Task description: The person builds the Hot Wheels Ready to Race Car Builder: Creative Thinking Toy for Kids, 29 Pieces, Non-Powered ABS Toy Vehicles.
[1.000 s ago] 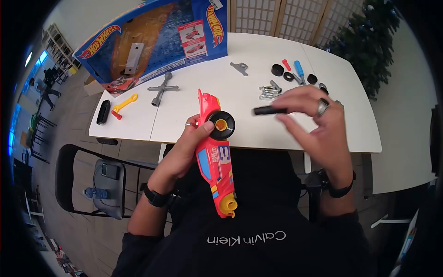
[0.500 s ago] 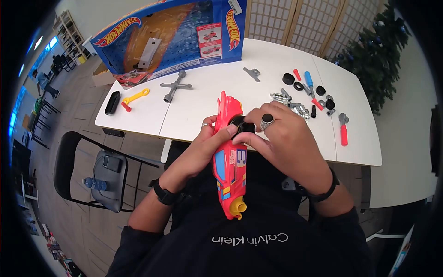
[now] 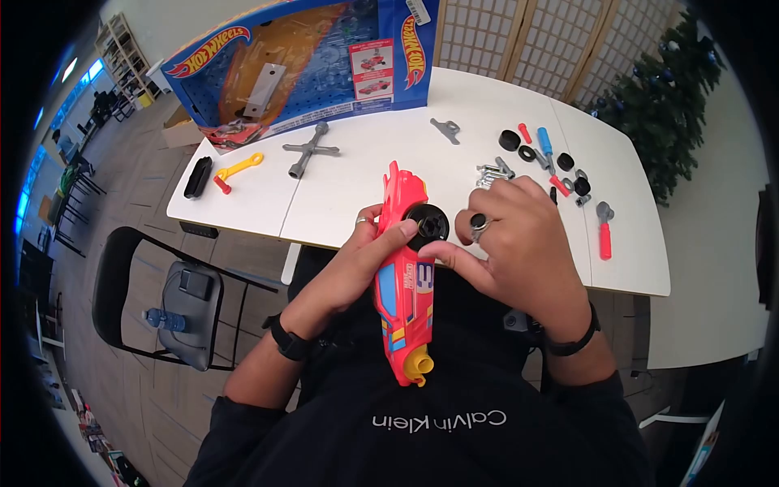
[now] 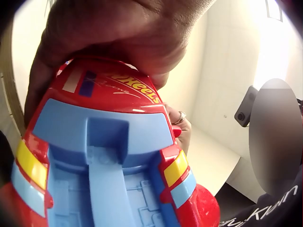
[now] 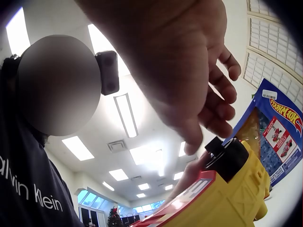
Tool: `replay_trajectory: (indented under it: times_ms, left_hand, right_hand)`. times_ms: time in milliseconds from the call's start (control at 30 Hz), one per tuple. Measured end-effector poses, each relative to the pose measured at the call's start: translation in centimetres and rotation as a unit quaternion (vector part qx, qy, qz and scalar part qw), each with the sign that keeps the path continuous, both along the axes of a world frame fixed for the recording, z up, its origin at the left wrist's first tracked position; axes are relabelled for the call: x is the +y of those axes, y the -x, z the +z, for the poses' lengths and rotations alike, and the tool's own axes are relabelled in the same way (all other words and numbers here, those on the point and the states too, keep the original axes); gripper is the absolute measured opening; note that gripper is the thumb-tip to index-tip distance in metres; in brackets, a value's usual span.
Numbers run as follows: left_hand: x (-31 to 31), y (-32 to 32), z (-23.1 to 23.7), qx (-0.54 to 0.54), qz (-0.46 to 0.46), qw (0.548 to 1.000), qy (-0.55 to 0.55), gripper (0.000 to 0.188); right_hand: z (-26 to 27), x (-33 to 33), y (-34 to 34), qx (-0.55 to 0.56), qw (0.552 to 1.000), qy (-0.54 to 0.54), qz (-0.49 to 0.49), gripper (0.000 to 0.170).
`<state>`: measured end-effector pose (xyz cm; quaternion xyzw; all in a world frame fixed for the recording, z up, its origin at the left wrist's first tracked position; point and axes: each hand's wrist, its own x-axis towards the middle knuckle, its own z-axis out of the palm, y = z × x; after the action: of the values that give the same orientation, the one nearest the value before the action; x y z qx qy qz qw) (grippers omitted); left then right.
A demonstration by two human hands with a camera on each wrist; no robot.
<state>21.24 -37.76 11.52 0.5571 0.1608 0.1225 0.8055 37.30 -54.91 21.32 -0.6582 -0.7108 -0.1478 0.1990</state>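
My left hand (image 3: 350, 261) grips a red toy race car (image 3: 404, 312) upright over my lap, its thumb against the black wheel (image 3: 430, 228). A black peg (image 5: 215, 146) sticks out of that wheel's middle in the right wrist view. Beside the wheel is my right hand (image 3: 523, 243), its fingers loosely bent and nothing between them. Its thumb tip lies close by the wheel's lower edge. The left wrist view shows the car's blue cockpit (image 4: 108, 184) and the left hand over its red hood.
A Hot Wheels box (image 3: 300, 73) stands at the table's back left. Left of the car lie a grey cross wrench (image 3: 310, 150), yellow wrench (image 3: 239, 166) and black part (image 3: 198, 178). To the right are a blue-handled screwdriver (image 3: 544, 141), a red-handled tool (image 3: 604, 231) and several small parts.
My right hand brought a short black peg to the wheel, where it now sits in the once yellow centre. The fingers have since let go and drawn back slightly rightward.
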Motion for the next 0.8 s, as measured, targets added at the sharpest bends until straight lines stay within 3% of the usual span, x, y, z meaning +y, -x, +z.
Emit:
replay_trajectory:
  times_ms: [67, 133, 233, 333, 433, 533, 633, 800]
  left_hand:
    - [-0.2, 0.2, 0.5, 0.0, 0.007, 1.0, -0.014, 0.084]
    - [-0.2, 0.2, 0.6, -0.005, 0.002, 1.0, -0.02, 0.084]
    - [-0.4, 0.0, 0.5, -0.002, -0.001, 1.0, -0.022, 0.085]
    - [-0.4, 0.0, 0.5, 0.005, 0.006, 1.0, -0.015, 0.087]
    - [-0.3, 0.2, 0.6, 0.002, 0.009, 1.0, -0.014, 0.09]
    - [-0.5, 0.1, 0.5, 0.009, 0.01, 1.0, -0.019, 0.09]
    - [-0.3, 0.1, 0.4, 0.005, 0.012, 0.999, -0.029, 0.09]
    - [-0.7, 0.4, 0.8, 0.005, 0.012, 0.999, -0.039, 0.088]
  right_hand:
    - [-0.3, 0.4, 0.2, -0.001, 1.0, 0.025, -0.01, 0.017]
    - [-1.9, 1.6, 0.3, 0.037, 0.991, -0.114, 0.052, 0.028]
    - [-1.0, 0.6, 0.2, -0.025, 0.999, -0.036, 0.0, 0.028]
    - [-0.1, -0.3, 0.4, 0.004, 0.999, -0.006, -0.035, 0.028]
    - [-1.3, 1.0, 0.6, 0.057, 0.993, -0.093, 0.043, 0.03]
    - [-1.3, 0.8, 0.2, -0.018, 0.998, -0.068, 0.001, 0.03]
    - [-0.2, 0.3, 0.4, -0.005, 0.999, -0.029, -0.015, 0.027]
    - [-1.4, 1.0, 0.5, 0.002, 0.998, -0.066, 0.018, 0.03]
